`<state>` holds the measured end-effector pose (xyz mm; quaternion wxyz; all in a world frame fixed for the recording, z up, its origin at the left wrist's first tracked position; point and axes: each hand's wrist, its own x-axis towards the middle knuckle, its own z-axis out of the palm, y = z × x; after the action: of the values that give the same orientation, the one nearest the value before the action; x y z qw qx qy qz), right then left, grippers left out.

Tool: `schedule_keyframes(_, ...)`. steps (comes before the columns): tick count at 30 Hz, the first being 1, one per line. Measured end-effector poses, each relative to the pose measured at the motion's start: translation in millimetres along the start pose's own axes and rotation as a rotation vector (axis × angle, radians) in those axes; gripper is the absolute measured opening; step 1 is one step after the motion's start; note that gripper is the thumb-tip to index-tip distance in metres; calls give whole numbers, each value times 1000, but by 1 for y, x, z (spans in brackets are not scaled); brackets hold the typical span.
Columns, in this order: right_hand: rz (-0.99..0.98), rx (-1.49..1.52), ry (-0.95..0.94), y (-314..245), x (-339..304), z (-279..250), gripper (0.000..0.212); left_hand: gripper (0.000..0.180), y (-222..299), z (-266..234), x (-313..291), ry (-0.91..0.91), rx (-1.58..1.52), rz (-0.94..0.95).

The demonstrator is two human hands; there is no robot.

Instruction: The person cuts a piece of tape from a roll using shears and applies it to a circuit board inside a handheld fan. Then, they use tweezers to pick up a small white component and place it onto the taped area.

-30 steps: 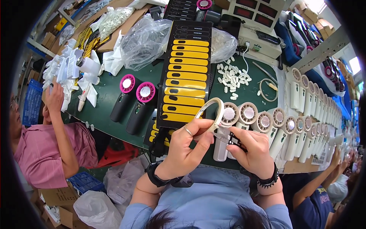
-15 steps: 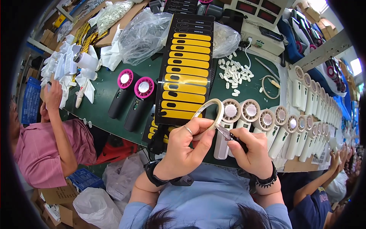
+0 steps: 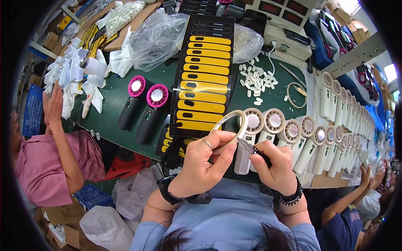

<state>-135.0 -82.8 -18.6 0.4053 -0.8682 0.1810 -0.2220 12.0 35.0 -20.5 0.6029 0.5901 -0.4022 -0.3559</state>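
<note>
My left hand pinches a cream ring-shaped roll of tape, thumb and fingers closed on its lower rim. From the right, my right hand grips metal tweezers, whose narrow tip touches or nearly touches the roll's edge by my left thumb. Whether the tips are apart is too small to tell. Just behind my hands stand white handheld fans with round beige heads. A black sheet with yellow strip labels lies farther back, partly hidden at its lower edge by the roll.
Two dark fans with pink heads lie left of the label sheet. Small white pieces are heaped at the back right. Rows of white fans extend right. A person in a pink shirt sits at left; another person's hands show at right.
The tweezers' tip has shifted slightly at the roll's edge, and the roll has tilted a little. At left, the other person's hands have moved.
</note>
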Motion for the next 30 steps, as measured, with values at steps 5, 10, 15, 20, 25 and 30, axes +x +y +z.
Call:
schedule_keyframes(5,-97,-83,30,-5,3,-13,24,19,-2,0,-1,8,1,74)
schedule_keyframes(10,-149,-75,54,0,-3,-13,30,22,1,0,0,23,-124,84)
schedule_keyframes(15,110,287,190,-3,0,-10,37,22,6,-3,1,-39,-180,22)
schedule_keyframes(20,239,825,99,-9,8,-14,27,19,11,-2,-1,-48,85,56)
schedule_keyframes(25,469,859,4,-12,16,-4,14,20,8,-2,5,59,546,461)
schedule_keyframes(30,519,953,15,-14,19,-2,11,33,1,1,8,179,697,657)
